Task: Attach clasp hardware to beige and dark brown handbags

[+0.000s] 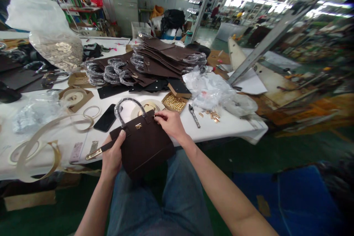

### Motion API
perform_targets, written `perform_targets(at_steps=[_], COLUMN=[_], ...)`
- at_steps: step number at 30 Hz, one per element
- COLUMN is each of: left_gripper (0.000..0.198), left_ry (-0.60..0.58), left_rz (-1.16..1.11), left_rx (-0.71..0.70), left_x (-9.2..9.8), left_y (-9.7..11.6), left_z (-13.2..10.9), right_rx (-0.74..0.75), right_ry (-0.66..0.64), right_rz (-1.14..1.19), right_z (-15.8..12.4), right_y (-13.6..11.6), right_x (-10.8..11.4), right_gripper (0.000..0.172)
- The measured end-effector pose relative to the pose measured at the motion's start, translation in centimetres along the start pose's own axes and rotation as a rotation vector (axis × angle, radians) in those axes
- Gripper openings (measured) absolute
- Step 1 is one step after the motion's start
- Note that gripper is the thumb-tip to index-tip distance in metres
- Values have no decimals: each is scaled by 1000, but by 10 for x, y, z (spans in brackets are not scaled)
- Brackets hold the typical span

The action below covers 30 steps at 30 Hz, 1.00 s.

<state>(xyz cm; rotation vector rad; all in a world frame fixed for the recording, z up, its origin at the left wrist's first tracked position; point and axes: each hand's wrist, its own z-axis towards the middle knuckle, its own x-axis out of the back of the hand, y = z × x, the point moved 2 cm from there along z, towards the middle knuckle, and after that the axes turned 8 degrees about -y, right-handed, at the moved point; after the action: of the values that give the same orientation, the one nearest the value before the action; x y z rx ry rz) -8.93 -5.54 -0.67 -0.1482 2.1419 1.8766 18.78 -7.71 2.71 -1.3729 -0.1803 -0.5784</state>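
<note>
A dark brown handbag (146, 143) with a plastic-wrapped handle (118, 110) and a gold clasp (138, 126) is tilted over my lap at the table edge. My left hand (113, 153) grips its left side, thumb on the front. A strap with a gold metal end (94, 154) sticks out to the left of that hand. At the bag's upper right corner, my right hand (168, 121) pinches a small gold-coloured piece (155, 116) between thumb and fingertips. Just behind it stands a small box of gold beads or studs (174, 102).
Stacked brown bag pieces (163, 57) cover the back of the white table (232, 127). A black phone (105, 118), tape rolls (73, 96), a metal tool (194, 116), loose gold pieces (212, 115) and plastic bags (207, 86) lie around. A metal post (265, 44) rises at right.
</note>
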Motion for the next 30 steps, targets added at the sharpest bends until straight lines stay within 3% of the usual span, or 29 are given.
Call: perform_targets(at_steps=[5,14,22,30], left_gripper=[54,50,39,47], left_ry=[-10,-40,-46,8], left_rz=[21,96,408,682], left_rx=[-37,-84,-195,-252], left_x=[-7,-13,-15,-18], left_y=[7,17,32,18], left_z=[1,-1,-16,-25], right_rx=[-11,107,156,164], right_ry=[54,111,90,37], right_rz=[37,-107,-176,-226], right_z=[-1,-6,-9,-7], right_y=[-1,-7,-8,-2], right_x=[-1,-3,-6,-1], right_gripper=[16,20,17,17])
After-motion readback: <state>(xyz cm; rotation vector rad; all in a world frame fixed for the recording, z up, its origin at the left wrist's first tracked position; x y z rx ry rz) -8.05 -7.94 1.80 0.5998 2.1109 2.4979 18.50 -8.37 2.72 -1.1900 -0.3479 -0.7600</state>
